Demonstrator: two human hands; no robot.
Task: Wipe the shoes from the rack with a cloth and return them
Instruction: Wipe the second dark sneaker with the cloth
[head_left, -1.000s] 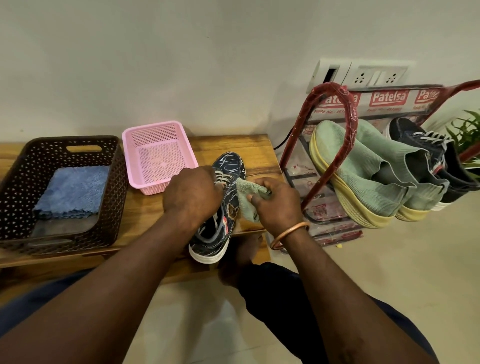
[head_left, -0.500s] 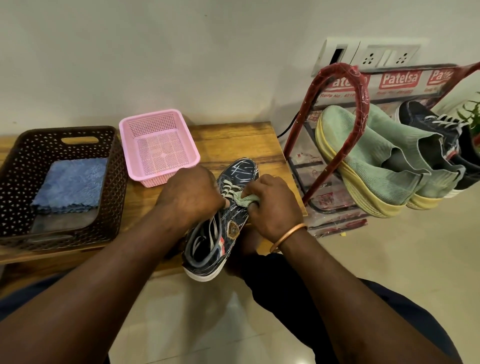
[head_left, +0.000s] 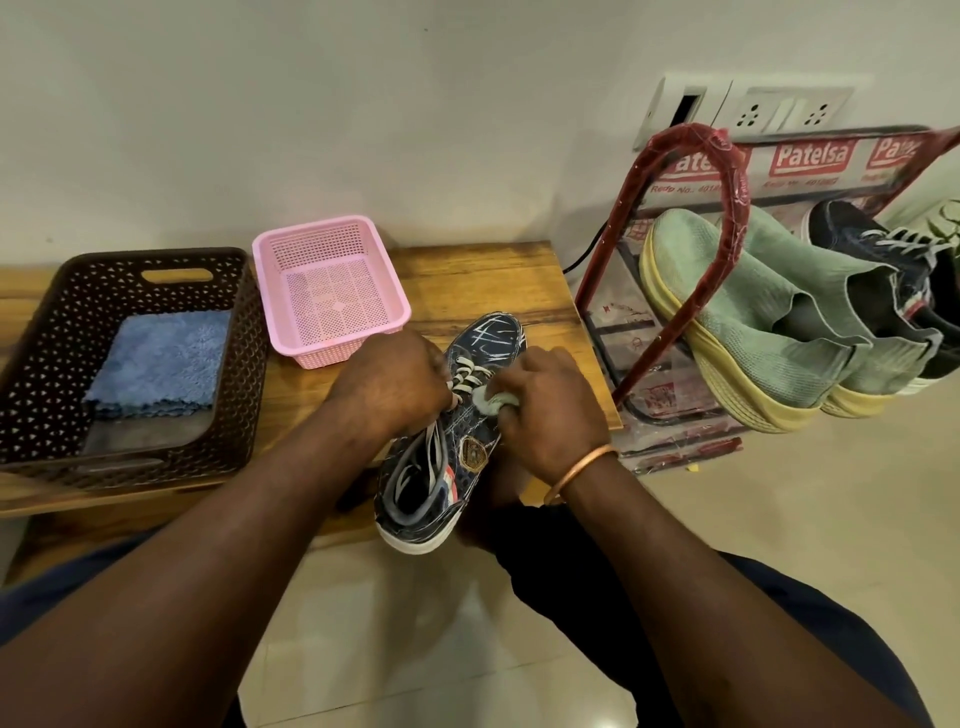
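Wiping looks mid-way: the left hand (head_left: 395, 384) grips the dark patterned lace-up sneaker (head_left: 470, 447) at the wooden tabletop's (head_left: 493, 280) front edge, the right hand (head_left: 550, 410) clutches a wadded pale green cloth (head_left: 493, 402) against it, and its return to the red metal rack (head_left: 727, 171) is not yet done

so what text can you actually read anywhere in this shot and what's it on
"Patelsa": red label on the wrapping at the back of the shoe rack; repeated to its left, partly hidden by the frame, and to its right, cut off.
"Regd No. 401": small red print under the left label; reading unsure, remaining digits blurred.
Gold badge on the dark shoe: too small to read.
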